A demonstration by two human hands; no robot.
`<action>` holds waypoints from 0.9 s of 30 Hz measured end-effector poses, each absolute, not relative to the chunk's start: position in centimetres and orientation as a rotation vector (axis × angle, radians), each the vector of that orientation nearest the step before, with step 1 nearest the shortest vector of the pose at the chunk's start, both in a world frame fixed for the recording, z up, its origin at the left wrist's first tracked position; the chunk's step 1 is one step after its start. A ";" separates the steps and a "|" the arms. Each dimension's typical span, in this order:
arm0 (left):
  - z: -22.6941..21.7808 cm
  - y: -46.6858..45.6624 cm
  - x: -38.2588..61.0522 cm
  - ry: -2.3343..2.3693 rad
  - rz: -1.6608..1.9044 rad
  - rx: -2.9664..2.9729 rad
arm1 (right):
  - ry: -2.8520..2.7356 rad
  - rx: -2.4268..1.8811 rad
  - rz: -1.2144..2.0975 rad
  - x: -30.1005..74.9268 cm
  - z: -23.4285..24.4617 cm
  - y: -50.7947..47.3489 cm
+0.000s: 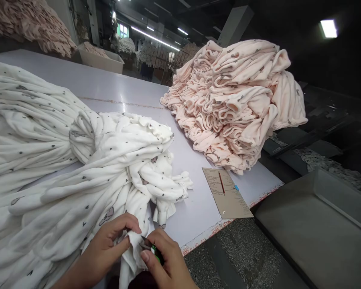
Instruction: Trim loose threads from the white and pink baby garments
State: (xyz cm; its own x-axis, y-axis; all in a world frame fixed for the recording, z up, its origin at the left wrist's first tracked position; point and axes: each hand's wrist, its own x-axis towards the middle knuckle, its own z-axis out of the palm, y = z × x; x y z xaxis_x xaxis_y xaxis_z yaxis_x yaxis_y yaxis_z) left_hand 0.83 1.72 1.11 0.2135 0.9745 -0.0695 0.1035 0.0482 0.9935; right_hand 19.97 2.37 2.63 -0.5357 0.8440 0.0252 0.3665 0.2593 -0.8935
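Note:
A big bundle of white printed garments [78, 160] lies tied together on the pale table [114, 92]. At the near edge my left hand [108, 245] pinches a hanging white piece of that bundle. Close against it, my right hand [165, 261] is closed on small green-handled snips [152, 247], their dark blades touching the cloth between my fingers.
A tall heap of pink printed garments [234, 100] sits on the table at the right. A brown card with a red pen [225, 192] lies near the table's front edge. A grey tray [313, 228] stands lower right. A bin [100, 60] and more pink cloth are far left.

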 end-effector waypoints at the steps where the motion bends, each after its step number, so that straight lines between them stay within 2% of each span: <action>1: 1.1 1.7 0.9 1.139 0.957 1.327 | -2.046 -1.104 1.219 20.0 2.7 2.4; 27: 2.6 1.4 2.1 1.195 1.023 1.395 | -2.171 -1.180 1.102 19.5 2.9 2.4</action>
